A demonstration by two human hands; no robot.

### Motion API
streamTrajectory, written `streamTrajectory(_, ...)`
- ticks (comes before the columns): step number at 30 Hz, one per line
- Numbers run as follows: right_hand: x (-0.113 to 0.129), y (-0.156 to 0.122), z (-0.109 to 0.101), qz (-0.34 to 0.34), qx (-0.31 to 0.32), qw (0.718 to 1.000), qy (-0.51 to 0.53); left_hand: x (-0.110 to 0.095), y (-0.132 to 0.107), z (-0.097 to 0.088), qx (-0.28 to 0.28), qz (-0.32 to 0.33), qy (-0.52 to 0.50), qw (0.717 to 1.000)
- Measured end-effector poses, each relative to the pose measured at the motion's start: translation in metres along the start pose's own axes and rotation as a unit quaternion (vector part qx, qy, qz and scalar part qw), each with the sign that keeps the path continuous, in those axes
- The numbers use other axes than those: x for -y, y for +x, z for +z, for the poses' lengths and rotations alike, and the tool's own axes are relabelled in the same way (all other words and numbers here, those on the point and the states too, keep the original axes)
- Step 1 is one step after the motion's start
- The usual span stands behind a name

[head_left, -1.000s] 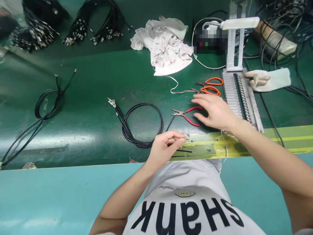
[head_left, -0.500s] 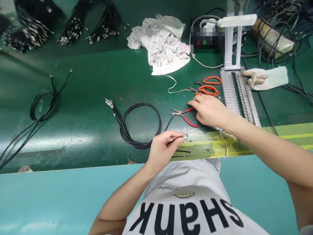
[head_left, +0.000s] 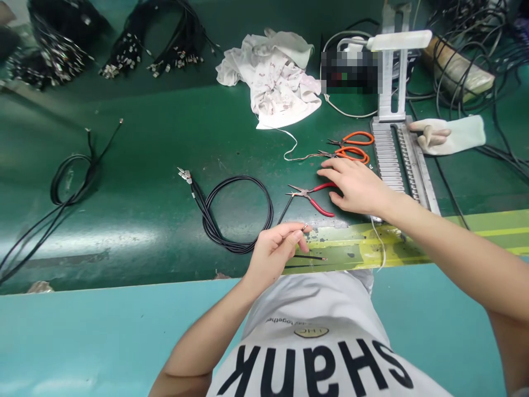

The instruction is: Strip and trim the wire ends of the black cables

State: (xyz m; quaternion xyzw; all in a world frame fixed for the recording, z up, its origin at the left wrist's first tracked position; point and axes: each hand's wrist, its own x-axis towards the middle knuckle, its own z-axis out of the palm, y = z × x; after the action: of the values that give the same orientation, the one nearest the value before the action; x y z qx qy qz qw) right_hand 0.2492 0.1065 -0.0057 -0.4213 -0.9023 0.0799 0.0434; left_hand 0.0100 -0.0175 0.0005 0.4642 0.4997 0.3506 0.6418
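Observation:
My left hand [head_left: 275,251] pinches the end of a thin black cable near the table's front edge; the rest of that cable lies in a coil [head_left: 237,212] just to its left. My right hand [head_left: 355,184] rests over the red handles of small needle-nose pliers [head_left: 311,196], with the fingers curling onto them. The pliers' metal jaws point left and lie on the green mat. Orange-handled scissors [head_left: 351,146] lie just beyond my right hand.
A ribbed metal fixture [head_left: 403,160] with an upright stand sits at the right, a white glove [head_left: 452,135] beside it. A crumpled white cloth [head_left: 275,77] lies at the back. Black cable bundles [head_left: 157,41] lie far left, another loose cable [head_left: 68,182] at the left.
My right hand has slid left and down onto the red pliers' handles. My left hand has kept its pinch on the cable end, shifting only slightly.

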Motion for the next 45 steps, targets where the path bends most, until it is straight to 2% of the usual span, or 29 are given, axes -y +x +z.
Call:
streamTrajectory(5, -0.002, -0.002, -0.002, -0.011, 0.056, 0.998, 0.013, 0.0, -0.001, -0.001, 0.0, -0.007, -0.024, 1.0)
streamTrajectory(10, 0.015, -0.014, -0.002, 0.009, 0.034, 0.999, 0.015, 0.0, 0.001, 0.0, 0.001, -0.016, -0.038, 0.999)
streamTrajectory(15, 0.035, -0.024, -0.003, 0.064, 0.049, 0.997, 0.003, 0.0, 0.002, 0.001, -0.003, -0.017, -0.037, 0.999)
streamTrajectory(18, 0.032, -0.028, -0.008, 0.101, 0.075, 0.99, 0.062, -0.002, 0.002, 0.002, -0.003, -0.004, -0.032, 0.999)
streamTrajectory(20, 0.026, -0.033, -0.012, 0.115, 0.106, 0.974, 0.165, -0.004, 0.001, 0.002, -0.005, 0.01, -0.032, 0.999)
streamTrajectory(22, 0.022, -0.041, -0.014, 0.127, 0.15, 0.926, 0.323, -0.005, 0.001, 0.001, -0.006, 0.018, -0.035, 0.999)
streamTrajectory(24, 0.024, -0.053, -0.013, 0.133, 0.194, 0.83, 0.506, -0.006, 0.002, 0.0, -0.002, 0.014, -0.043, 0.999)
streamTrajectory(26, 0.033, -0.066, -0.009, 0.125, 0.2, 0.731, 0.641, -0.006, 0.003, -0.001, 0.006, 0.006, -0.054, 0.998)
streamTrajectory(27, 0.038, -0.073, -0.006, 0.123, 0.183, 0.708, 0.671, -0.006, 0.003, -0.002, 0.011, 0.002, -0.057, 0.998)
streamTrajectory(28, 0.044, -0.08, -0.004, 0.127, 0.163, 0.713, 0.67, -0.007, 0.003, -0.003, 0.017, -0.003, -0.057, 0.998)
streamTrajectory(29, 0.048, -0.086, -0.003, 0.135, 0.145, 0.743, 0.639, -0.007, 0.004, -0.004, 0.024, -0.008, -0.056, 0.998)
streamTrajectory(32, 0.054, -0.098, -0.006, 0.131, 0.102, 0.883, 0.439, -0.006, 0.003, -0.008, 0.055, -0.023, -0.041, 0.997)
streamTrajectory(33, 0.053, -0.099, -0.01, 0.114, 0.091, 0.917, 0.372, -0.006, 0.003, -0.009, 0.066, -0.026, -0.033, 0.997)
streamTrajectory(35, 0.05, -0.1, -0.016, 0.073, 0.074, 0.956, 0.275, -0.006, 0.002, -0.011, 0.081, -0.024, -0.013, 0.996)
streamTrajectory(39, 0.048, -0.095, -0.024, 0.017, 0.071, 0.982, 0.174, -0.006, 0.0, -0.012, 0.088, -0.007, 0.009, 0.996)
streamTrajectory(45, 0.049, -0.09, -0.022, -0.033, 0.068, 0.987, 0.144, -0.007, -0.002, -0.014, 0.108, -0.005, 0.012, 0.994)
